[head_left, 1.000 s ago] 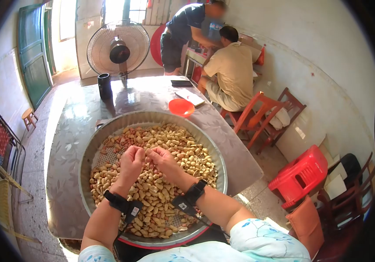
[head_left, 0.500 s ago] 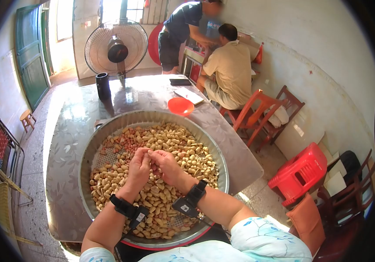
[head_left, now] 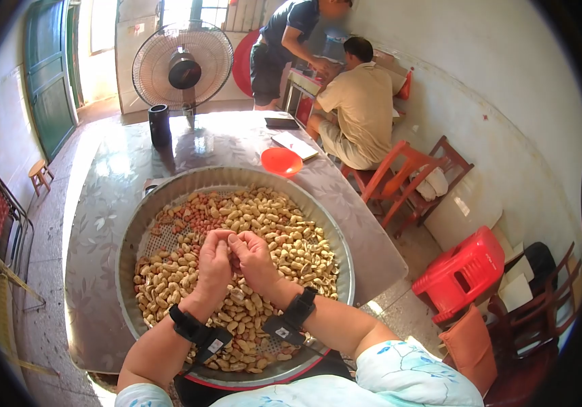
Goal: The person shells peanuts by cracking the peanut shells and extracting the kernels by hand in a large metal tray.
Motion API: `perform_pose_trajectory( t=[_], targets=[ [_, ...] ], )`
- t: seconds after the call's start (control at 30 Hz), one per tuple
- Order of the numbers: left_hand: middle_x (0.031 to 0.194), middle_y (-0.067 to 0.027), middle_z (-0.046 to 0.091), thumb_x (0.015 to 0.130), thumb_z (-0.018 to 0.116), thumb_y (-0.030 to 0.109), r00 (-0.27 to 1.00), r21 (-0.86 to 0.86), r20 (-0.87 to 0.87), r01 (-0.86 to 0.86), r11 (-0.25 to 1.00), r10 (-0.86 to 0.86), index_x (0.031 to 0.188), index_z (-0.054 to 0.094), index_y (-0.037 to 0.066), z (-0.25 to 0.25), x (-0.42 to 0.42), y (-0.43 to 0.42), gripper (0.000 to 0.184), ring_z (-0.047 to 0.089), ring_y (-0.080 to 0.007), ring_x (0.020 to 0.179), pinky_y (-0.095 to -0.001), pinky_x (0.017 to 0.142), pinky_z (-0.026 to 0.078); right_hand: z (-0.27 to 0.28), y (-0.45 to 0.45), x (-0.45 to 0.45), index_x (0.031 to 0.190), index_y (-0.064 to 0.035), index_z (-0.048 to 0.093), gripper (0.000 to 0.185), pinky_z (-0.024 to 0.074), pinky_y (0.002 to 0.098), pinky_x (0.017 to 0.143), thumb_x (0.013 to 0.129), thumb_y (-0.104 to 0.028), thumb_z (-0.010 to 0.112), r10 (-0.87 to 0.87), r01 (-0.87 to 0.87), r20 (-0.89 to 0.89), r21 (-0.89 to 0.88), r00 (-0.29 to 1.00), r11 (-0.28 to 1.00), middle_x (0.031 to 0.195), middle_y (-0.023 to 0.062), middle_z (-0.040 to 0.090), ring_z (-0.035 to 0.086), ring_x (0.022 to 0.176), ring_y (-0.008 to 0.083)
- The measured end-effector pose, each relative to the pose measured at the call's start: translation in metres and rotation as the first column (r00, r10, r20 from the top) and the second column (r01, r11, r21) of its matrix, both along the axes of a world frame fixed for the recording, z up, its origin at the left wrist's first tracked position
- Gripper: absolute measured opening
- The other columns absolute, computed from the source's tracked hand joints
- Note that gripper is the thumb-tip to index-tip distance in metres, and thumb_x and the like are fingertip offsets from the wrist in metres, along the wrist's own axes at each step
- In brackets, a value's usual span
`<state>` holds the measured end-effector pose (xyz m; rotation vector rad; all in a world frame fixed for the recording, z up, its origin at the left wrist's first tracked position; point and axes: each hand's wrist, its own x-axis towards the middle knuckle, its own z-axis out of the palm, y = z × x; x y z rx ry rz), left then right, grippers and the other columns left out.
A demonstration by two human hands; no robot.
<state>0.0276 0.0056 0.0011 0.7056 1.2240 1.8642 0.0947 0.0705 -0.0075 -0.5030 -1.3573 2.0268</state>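
A round metal tray (head_left: 125, 271) with a perforated bottom holds many unshelled peanuts (head_left: 250, 334). Reddish shelled kernels (head_left: 199, 211) lie toward its far left part. Over the middle of the tray, my left hand (head_left: 215, 261) and my right hand (head_left: 253, 261) meet at the fingertips. Both have their fingers bent and pressed together; whatever they pinch is too small and hidden to name. Each wrist wears a black strap with a small box.
The tray rests at the near side of a table (head_left: 101, 271). Beyond it are an orange bowl (head_left: 281, 161), a notebook (head_left: 294, 144), a black cylinder (head_left: 160, 126) and a fan (head_left: 184, 70). Two people are at the back; chairs and a red stool (head_left: 460, 271) stand right.
My hands stay together over the tray, with the fingers slightly shifted. The view has tilted a little. The standing person at the back has moved an arm.
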Motion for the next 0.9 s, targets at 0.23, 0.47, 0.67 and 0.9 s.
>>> perform_pose_trajectory(
  t=[0.23, 0.47, 0.67, 0.9],
  targets=[
    [0.055, 0.0054, 0.033, 0.091, 0.033, 0.016, 0.998, 0.085, 0.06, 0.019, 0.996, -0.024, 0.098, 0.049, 0.013, 0.004, -0.012, 0.001, 0.017, 0.03, -0.0039, 0.045, -0.0179, 0.04, 0.026, 0.01, 0.018, 0.004, 0.08, -0.0063, 0.052, 0.02, 0.0313, 0.0194, 0.036, 0.086, -0.025, 0.052, 0.058, -0.058, -0.005, 0.086, 0.998, 0.995, 0.055, -0.0024, 0.045, 0.04, 0.042, 0.0054],
    [0.059, 0.002, 0.042, 0.091, 0.036, 0.015, 0.998, 0.087, 0.054, 0.034, 0.996, -0.039, 0.103, 0.049, 0.004, 0.003, -0.036, 0.001, 0.021, 0.036, -0.006, 0.044, -0.02, 0.04, 0.033, 0.028, 0.036, 0.018, 0.083, -0.0056, 0.057, 0.018, 0.0299, 0.0173, 0.041, 0.084, -0.024, 0.056, 0.313, -0.317, -0.113, -0.023, 0.943, 0.948, 0.059, -0.0024, 0.046, 0.038, 0.047, 0.0042],
    [0.067, -0.0018, 0.047, 0.09, 0.04, 0.02, 0.863, 0.056, 0.505, -0.061, 0.997, 0.025, 0.087, 0.052, 0.004, -0.001, -0.058, 0.0, 0.02, 0.044, -0.0105, 0.054, -0.023, 0.046, 0.037, 0.015, 0.054, 0.021, 0.074, -0.0035, 0.056, 0.019, 0.0303, 0.0175, 0.042, 0.082, -0.02, 0.058, -0.222, -0.054, 0.338, 0.647, 0.915, 0.761, 0.055, -0.0051, 0.044, 0.038, 0.048, 0.0021],
    [0.064, -0.0008, 0.051, 0.084, 0.053, 0.023, 0.948, -0.125, -0.191, 0.233, 0.964, -0.254, 0.083, 0.055, 0.002, -0.021, -0.079, 0.001, 0.021, 0.046, -0.0121, 0.053, -0.0242, 0.048, 0.039, 0.012, 0.06, 0.019, 0.074, -0.0072, 0.051, 0.021, 0.0402, 0.0211, 0.05, 0.086, -0.025, 0.053, -0.028, 0.028, 0.07, -0.004, 0.997, 1.0, 0.056, -0.0031, 0.043, 0.043, 0.05, 0.0069]
  ],
)
